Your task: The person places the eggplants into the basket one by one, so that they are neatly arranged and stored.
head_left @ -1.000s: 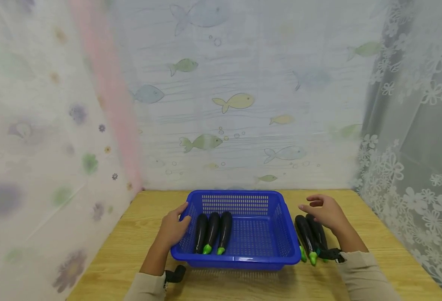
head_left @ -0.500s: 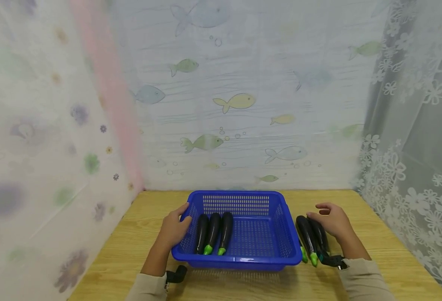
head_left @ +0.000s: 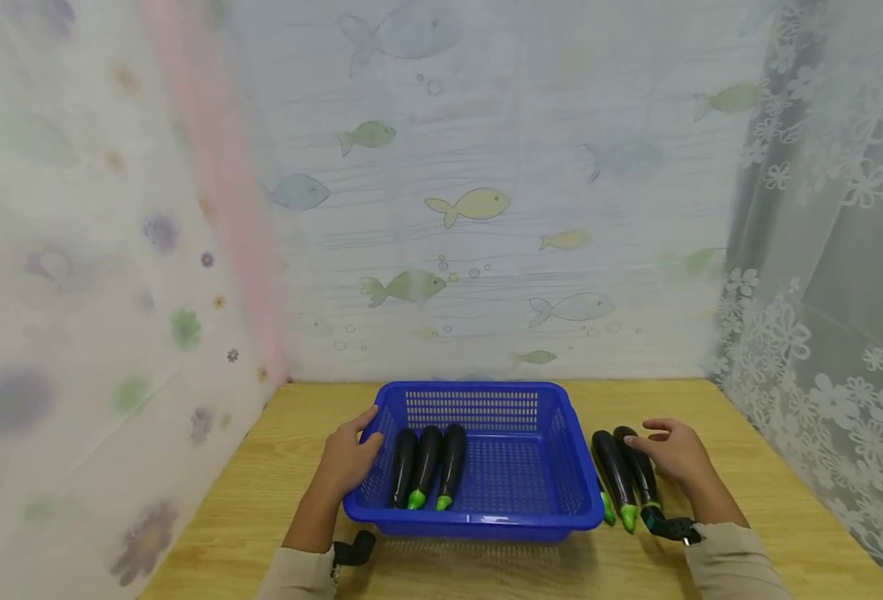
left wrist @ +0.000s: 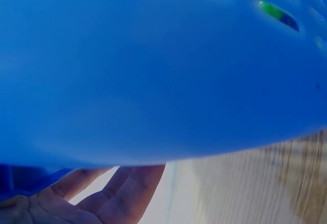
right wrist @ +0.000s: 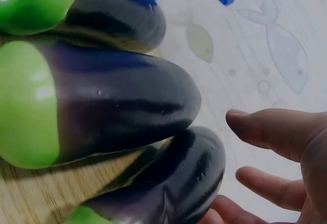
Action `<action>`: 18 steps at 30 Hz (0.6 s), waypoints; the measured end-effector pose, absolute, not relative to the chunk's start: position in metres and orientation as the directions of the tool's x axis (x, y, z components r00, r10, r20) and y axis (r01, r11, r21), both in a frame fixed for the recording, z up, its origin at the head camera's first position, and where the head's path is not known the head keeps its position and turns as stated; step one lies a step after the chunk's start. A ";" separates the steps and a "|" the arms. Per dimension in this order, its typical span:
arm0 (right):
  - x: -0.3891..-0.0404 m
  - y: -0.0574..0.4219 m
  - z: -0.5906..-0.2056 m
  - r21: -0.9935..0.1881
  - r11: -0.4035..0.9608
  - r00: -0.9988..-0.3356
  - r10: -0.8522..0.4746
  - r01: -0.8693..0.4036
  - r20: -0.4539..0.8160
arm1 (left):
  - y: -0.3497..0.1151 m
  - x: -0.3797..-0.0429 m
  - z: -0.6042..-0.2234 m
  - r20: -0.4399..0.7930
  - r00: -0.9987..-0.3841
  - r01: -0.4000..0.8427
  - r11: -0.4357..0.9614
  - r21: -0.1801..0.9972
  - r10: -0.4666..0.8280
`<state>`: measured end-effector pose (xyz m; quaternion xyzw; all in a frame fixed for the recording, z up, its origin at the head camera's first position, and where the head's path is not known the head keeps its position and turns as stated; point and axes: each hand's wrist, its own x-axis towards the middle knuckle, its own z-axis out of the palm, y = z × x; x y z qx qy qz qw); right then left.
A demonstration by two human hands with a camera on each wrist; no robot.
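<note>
A blue plastic basket (head_left: 486, 518) with slotted walls stands on the table. My left hand (head_left: 347, 457) grips its left rim, thumb over the edge. In the left wrist view the basket wall (left wrist: 153, 70) fills most of the frame, above the fingers (left wrist: 130, 193). Three dark eggplants with green stem ends, such as the rightmost eggplant (head_left: 452, 462), lie side by side inside. Right of the basket, my right hand (head_left: 679, 457) is spread beside the outermost eggplant (head_left: 639, 471); in the right wrist view its thumb (right wrist: 276, 129) is apart from that eggplant (right wrist: 196, 178).
Another eggplant (head_left: 614, 471) lies between the outermost one and the basket. A third (head_left: 607, 507) is mostly hidden by the basket's right wall. The wooden table (head_left: 283, 467) meets a fish-print curtain (head_left: 486, 317) at the back; a lace curtain (head_left: 824, 400) hangs at right.
My right hand has moved down and to the right, from above the loose eggplants to beside the outermost one. The left hand and the basket have stayed in place.
</note>
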<state>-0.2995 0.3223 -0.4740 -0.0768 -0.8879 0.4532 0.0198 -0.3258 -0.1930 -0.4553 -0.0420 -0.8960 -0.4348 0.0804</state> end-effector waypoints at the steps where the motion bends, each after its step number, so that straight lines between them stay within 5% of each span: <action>1: -0.300 0.323 -0.475 -0.815 0.567 -0.987 0.154 0.123 -0.042 | -0.193 -0.326 -0.455 0.183 -0.983 0.146 0.617 0.773 0.004; 18: -0.304 0.327 -0.483 -0.798 0.575 -0.981 0.168 0.179 -0.099 | -0.193 -0.325 -0.456 0.177 -0.984 0.140 0.595 0.792 -0.004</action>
